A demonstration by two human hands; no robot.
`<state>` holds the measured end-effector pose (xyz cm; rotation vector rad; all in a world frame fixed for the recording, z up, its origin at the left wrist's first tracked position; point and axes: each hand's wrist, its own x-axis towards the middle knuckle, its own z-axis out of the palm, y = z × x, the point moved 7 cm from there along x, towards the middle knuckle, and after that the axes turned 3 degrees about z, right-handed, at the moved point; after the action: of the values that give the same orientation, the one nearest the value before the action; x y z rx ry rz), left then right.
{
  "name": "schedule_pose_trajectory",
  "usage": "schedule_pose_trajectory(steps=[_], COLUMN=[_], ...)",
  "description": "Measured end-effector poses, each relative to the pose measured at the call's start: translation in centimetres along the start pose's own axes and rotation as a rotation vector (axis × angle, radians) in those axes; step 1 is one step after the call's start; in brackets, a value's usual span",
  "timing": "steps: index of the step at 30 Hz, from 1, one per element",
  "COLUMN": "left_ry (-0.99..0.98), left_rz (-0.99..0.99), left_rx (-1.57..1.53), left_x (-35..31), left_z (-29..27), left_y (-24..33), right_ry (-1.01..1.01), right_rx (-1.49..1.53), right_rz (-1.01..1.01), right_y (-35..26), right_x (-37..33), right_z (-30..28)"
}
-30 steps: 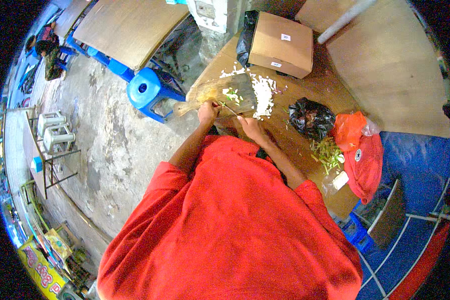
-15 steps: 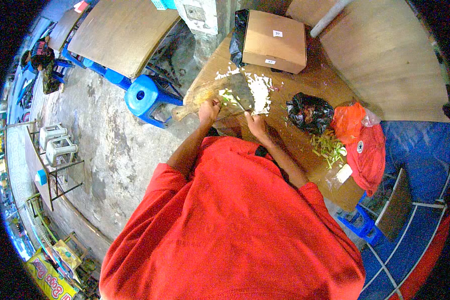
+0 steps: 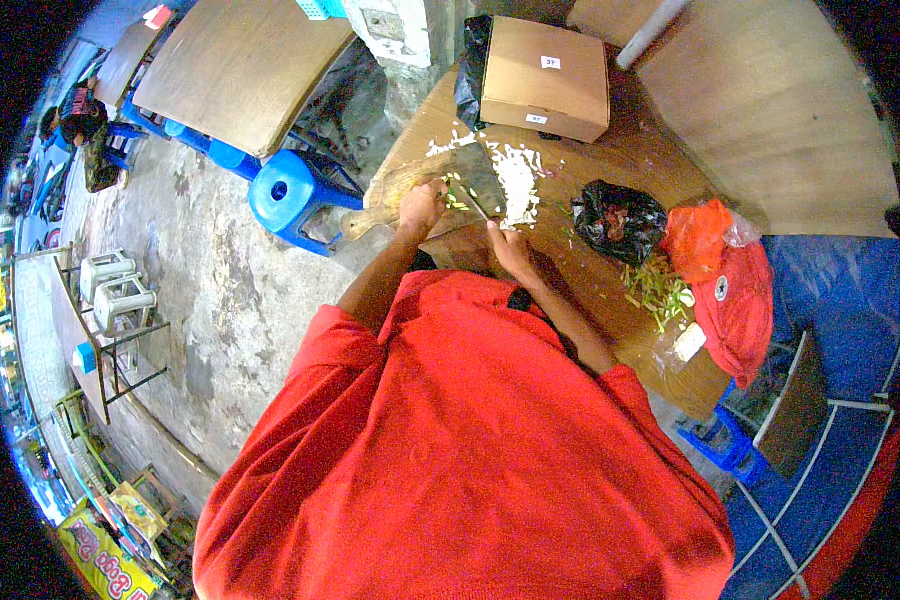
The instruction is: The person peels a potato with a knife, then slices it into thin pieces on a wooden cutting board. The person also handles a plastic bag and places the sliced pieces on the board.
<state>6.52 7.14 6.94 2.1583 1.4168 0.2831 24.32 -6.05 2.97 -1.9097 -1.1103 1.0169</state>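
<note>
On a wooden chopping board (image 3: 410, 190) my left hand (image 3: 424, 204) is closed, its fingers curled over a pale green vegetable (image 3: 454, 194) that is partly cut. A knife (image 3: 480, 207) is gripped in my right hand (image 3: 510, 247), its blade angled up and left over the board beside the pieces. Chopped white pieces (image 3: 517, 185) lie heaped along the board's right side, with more scattered past its far edge. The exact kind of vegetable is too small to make out.
A cardboard box (image 3: 545, 80) stands at the back of the wooden table (image 3: 570, 270). To the right are a black plastic bag (image 3: 618, 222), green trimmings (image 3: 657, 292), an orange bag (image 3: 697, 240) and a red cloth item (image 3: 735, 320). A blue stool (image 3: 295, 195) stands left.
My left hand has moved slightly up and right over the vegetable, and less of it shows. The right hand and knife have hardly moved.
</note>
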Motion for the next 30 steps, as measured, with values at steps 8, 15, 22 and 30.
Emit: schedule_pose_trajectory(steps=[8,15,22,30], left_ry=[-0.198,-0.201,0.006,-0.037], left_rz=[0.101,0.112,-0.13,-0.331], left_rx=[0.268,0.214,-0.174,-0.543], left_x=[1.9,2.1,1.4,-2.2], left_z=[1.6,1.2,0.9,3.4], left_y=[1.6,2.5,-2.4,-9.4], right_ry=[0.063,0.094,-0.059,-0.317], right_rx=[0.05,-0.069,0.015,-0.161], right_rz=[-0.057,0.068,0.005,0.073], right_y=[1.0,2.5,0.9,1.4], right_x=[0.2,0.6,0.2,-0.5], right_z=[0.0,0.0,0.4,3.9])
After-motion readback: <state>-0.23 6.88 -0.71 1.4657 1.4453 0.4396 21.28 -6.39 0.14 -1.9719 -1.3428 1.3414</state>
